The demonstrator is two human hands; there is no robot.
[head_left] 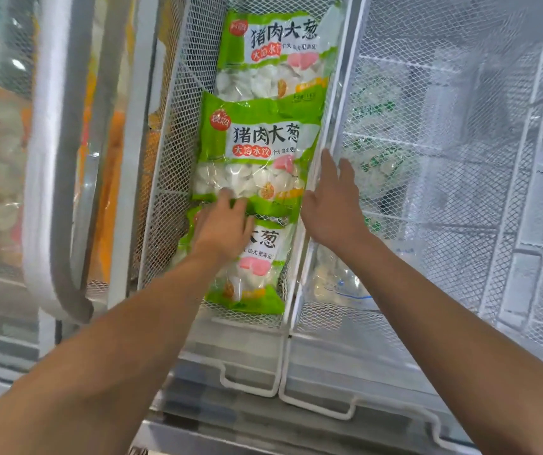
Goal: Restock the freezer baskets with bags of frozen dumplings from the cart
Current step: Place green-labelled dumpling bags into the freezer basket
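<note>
Three green-and-white dumpling bags lie in a row in a white mesh freezer basket [165, 178]: a far bag [276, 57], a middle bag [257, 152] and a near bag [257, 277]. My left hand [222, 224] rests where the middle and near bags overlap, fingers on the lower edge of the middle bag. My right hand [332, 205] lies flat with straight fingers against the basket's right rim [321, 133], holding nothing.
To the right sits a second mesh basket [444, 178] holding frosted, pale bags [375, 165]. At the left are the freezer's white frame [47, 159] and a glass lid over orange packages. Wire basket handles [250, 385] stick out at the near edge.
</note>
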